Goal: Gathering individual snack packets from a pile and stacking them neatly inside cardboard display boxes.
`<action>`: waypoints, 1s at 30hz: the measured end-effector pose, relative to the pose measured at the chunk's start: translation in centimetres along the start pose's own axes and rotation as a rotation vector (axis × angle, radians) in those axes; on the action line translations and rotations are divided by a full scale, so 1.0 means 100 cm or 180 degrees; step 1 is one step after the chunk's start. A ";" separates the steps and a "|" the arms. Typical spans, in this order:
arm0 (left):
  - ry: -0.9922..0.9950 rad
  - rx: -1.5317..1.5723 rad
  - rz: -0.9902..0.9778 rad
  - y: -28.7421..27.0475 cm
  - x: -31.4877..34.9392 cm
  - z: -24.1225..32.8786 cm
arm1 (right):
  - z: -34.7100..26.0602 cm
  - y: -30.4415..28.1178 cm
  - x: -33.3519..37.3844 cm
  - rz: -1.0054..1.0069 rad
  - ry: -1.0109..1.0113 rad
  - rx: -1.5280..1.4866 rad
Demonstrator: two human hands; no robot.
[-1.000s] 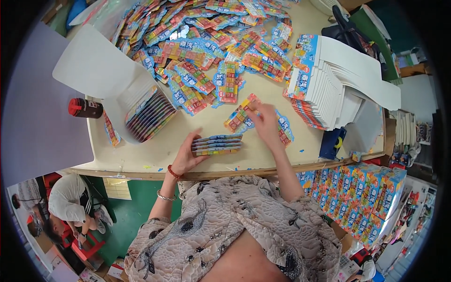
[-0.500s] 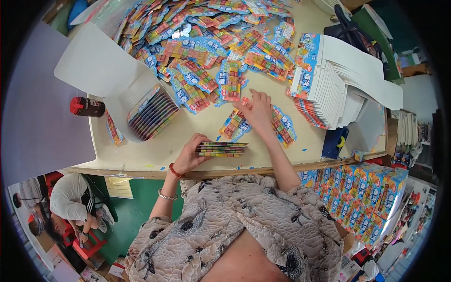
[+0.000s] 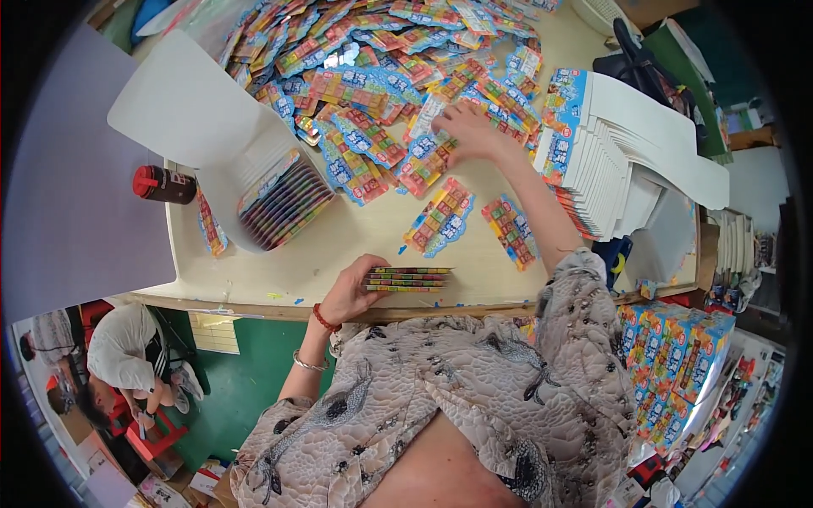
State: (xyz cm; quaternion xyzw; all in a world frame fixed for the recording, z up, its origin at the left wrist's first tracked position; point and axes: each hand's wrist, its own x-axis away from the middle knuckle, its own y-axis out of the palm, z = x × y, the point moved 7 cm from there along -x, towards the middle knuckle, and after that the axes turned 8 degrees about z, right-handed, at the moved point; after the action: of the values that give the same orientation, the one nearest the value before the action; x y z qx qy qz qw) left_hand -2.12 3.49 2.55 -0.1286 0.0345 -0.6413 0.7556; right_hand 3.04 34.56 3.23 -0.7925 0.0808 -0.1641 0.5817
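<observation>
My left hand (image 3: 354,290) is near the table's front edge, its fingers and thumb closed on a small stack of flat candy packs (image 3: 412,279) seen edge-on. Stretched out toward the far pile, my right hand (image 3: 474,133) has its fingers apart over a candy pack (image 3: 426,159) with rows of coloured squares and a blue edge. Two more packs lie singly between the hands, one candy pack (image 3: 440,218) in the middle and another candy pack (image 3: 510,230) under my right forearm. Whether the right fingertips grip anything cannot be made out.
A big pile of packs (image 3: 364,51) covers the far table. At left stands an open white box (image 3: 254,169) with packs in a row, beside a dark bottle with a red lid (image 3: 163,184). Flattened cartons (image 3: 605,161) are stacked at right, near a blue tape dispenser (image 3: 611,254).
My right hand has moved away from me, from the single packs to the pile's near edge. One loose pack now lies uncovered. My left hand still holds its stack.
</observation>
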 end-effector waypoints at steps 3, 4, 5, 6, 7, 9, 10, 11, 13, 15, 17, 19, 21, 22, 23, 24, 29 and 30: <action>0.0027 -0.0050 0.0014 0.007 -0.005 -0.009 | -0.005 0.001 0.016 0.0602 -0.0179 0.0286; -0.0022 -0.0067 0.0036 0.009 -0.010 -0.009 | -0.008 -0.009 0.025 0.1191 -0.0370 0.0272; -0.0016 -0.0059 0.0012 0.012 -0.016 -0.007 | -0.005 -0.007 0.025 0.1187 -0.0344 0.0278; 0.0008 0.0012 0.0079 0.011 -0.022 -0.004 | -0.006 -0.006 0.021 0.1195 -0.0472 0.0364; 0.0018 0.0076 0.0144 0.011 -0.027 -0.001 | -0.010 -0.004 0.020 0.1201 -0.0599 0.0434; 0.0111 0.0021 0.0128 0.010 -0.037 -0.003 | -0.020 -0.007 0.008 0.0801 -0.0452 0.0498; 0.0209 -0.0029 0.0133 0.009 -0.040 -0.004 | -0.019 -0.006 0.004 0.0398 -0.0325 0.0568; 0.0213 -0.0039 0.0129 0.009 -0.041 -0.006 | -0.019 -0.011 0.007 0.0409 -0.0321 0.0566; 0.0170 -0.0019 -0.0030 0.013 -0.041 -0.009 | -0.019 -0.017 0.019 0.0312 -0.0266 0.0006; 0.0405 -0.0125 0.0243 0.009 -0.034 -0.003 | -0.025 -0.018 0.038 0.0508 -0.0265 -0.0621; 0.0652 -0.0201 0.0466 0.012 -0.028 0.007 | -0.044 -0.023 0.068 0.0799 -0.0235 -0.1200; 0.0651 0.1128 0.0986 0.007 -0.026 0.011 | -0.075 -0.009 0.102 0.0734 -0.0226 -0.1404; 0.0388 0.0817 0.0703 0.011 -0.026 0.002 | -0.102 0.016 0.128 0.0580 -0.0164 -0.1625; 0.0127 0.0462 0.0485 0.012 -0.025 -0.008 | -0.106 0.026 0.139 0.0697 0.0079 -0.1834; -0.0018 0.0296 0.0237 0.011 -0.025 -0.014 | -0.106 0.034 0.148 0.0816 0.0327 -0.2035; -0.0020 0.0304 0.0224 0.010 -0.027 -0.014 | -0.103 0.040 0.157 0.0814 0.0342 -0.2034; 0.0772 -0.0718 -0.0132 0.014 -0.024 0.012 | -0.029 0.030 0.242 0.1821 0.2936 0.0496; 0.0781 -0.0714 -0.0144 0.015 -0.025 0.012 | -0.025 0.029 0.248 0.1823 0.2950 0.0503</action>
State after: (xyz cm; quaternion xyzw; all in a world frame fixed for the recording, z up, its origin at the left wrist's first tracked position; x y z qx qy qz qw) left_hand -0.83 6.33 3.09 -0.1336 0.1949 -0.6612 0.7120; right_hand 25.45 23.56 5.30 -0.5376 0.5284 -0.3366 0.5643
